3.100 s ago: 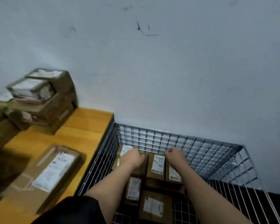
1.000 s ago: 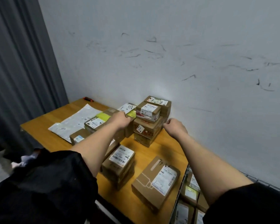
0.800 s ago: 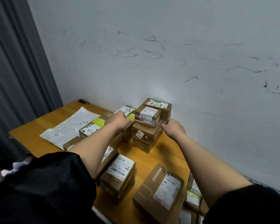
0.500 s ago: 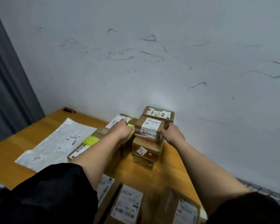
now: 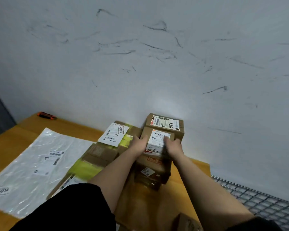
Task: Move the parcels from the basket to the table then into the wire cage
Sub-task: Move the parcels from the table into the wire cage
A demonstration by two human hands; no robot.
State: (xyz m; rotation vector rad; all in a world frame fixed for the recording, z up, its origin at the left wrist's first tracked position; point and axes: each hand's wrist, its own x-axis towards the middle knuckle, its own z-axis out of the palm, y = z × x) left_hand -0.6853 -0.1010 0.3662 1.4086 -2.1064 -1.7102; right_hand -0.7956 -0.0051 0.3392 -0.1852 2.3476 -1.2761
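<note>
Scuffed grey wall (image 5: 157, 55) stood behind a wooden bench (image 5: 32, 130) that carried most of the parcels in view. Against the wall rose a stack of cardboard boxes; its front top parcel (image 5: 158, 140), bearing a white label marked "4-2", was grasped from both sides, the left hand (image 5: 138, 144) curled on its left edge and the right hand (image 5: 173, 145) curled over its right edge, so each grip was closed on that box. A second labelled parcel (image 5: 165, 124) sat just behind it, touching the wall. To the left lay a flat box with yellow tape (image 5: 117, 139), then a clear plastic mailer (image 5: 32, 164), and an orange-and-black tool (image 5: 46, 115) lay at the far edge. One corner of another box (image 5: 187, 222) showed at the bottom. At the lower right, part of the wire cage (image 5: 257, 195) adjoined the bench; its contents were out of view. Judged from this layout, the transfer to the bench was largely complete, whereas the loading of the cage remained mostly ahead: several parcels awaited removal, the grasped box apparently being next. No basket was visible.
</note>
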